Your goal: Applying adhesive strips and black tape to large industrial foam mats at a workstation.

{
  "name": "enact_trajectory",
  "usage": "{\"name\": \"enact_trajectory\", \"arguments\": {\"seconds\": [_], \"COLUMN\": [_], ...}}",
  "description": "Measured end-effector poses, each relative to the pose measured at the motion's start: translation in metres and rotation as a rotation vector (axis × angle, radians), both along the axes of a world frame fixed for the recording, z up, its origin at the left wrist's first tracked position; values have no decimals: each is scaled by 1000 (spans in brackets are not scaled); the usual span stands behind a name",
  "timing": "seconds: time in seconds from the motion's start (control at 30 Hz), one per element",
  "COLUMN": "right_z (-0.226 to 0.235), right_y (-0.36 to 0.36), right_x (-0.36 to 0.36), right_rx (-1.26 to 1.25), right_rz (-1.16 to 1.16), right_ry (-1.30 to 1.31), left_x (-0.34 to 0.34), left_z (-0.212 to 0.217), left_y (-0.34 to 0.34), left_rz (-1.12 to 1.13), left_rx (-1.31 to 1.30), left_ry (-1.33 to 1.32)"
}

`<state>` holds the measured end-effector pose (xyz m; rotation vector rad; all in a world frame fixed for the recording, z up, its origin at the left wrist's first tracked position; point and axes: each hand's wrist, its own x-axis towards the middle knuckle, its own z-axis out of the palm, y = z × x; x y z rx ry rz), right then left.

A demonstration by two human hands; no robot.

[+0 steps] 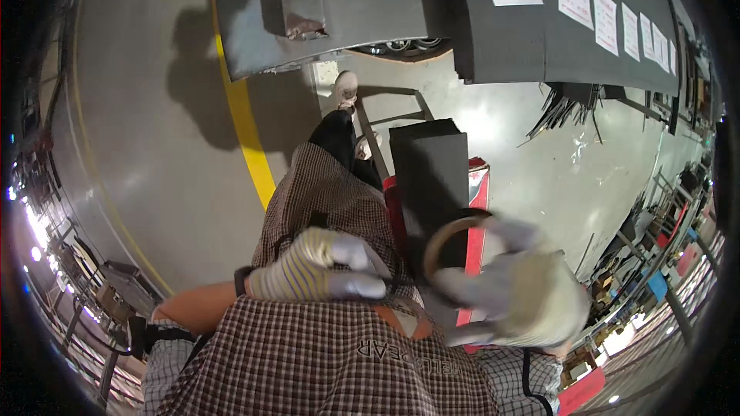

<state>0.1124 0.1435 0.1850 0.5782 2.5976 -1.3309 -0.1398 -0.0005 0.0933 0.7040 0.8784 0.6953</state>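
My right hand, in a pale glove with a worn palm, grips a roll of tape with a brown ring-shaped core. Motion smears this hand and the roll. In front of my checked apron, my left hand wears a striped glove with light fingertips. Its thumb and fingers are apart, with nothing visible between them. A dark grey foam block stands just beyond the roll, beside a red and white box. The roll overlaps the near part of the block in view.
Ahead, a bench carries grey sheets and a large dark board with several white paper labels. Black strips hang below it. A metal frame stands near my feet. A yellow line crosses the floor; racks line the right.
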Motion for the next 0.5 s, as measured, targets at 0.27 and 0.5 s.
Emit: {"name": "enact_trajectory", "arguments": {"seconds": [0.27, 0.5], "right_z": [-157, -125], "right_y": [37, -69], "right_x": [57, -2], "right_rx": [-143, 681], "right_rz": [-668, -1021], "right_ry": [-67, -64], "left_x": [22, 42], "left_z": [-156, -217], "left_y": [24, 4], "left_rz": [74, 71], "left_rx": [105, -144], "left_ry": [36, -179]}}
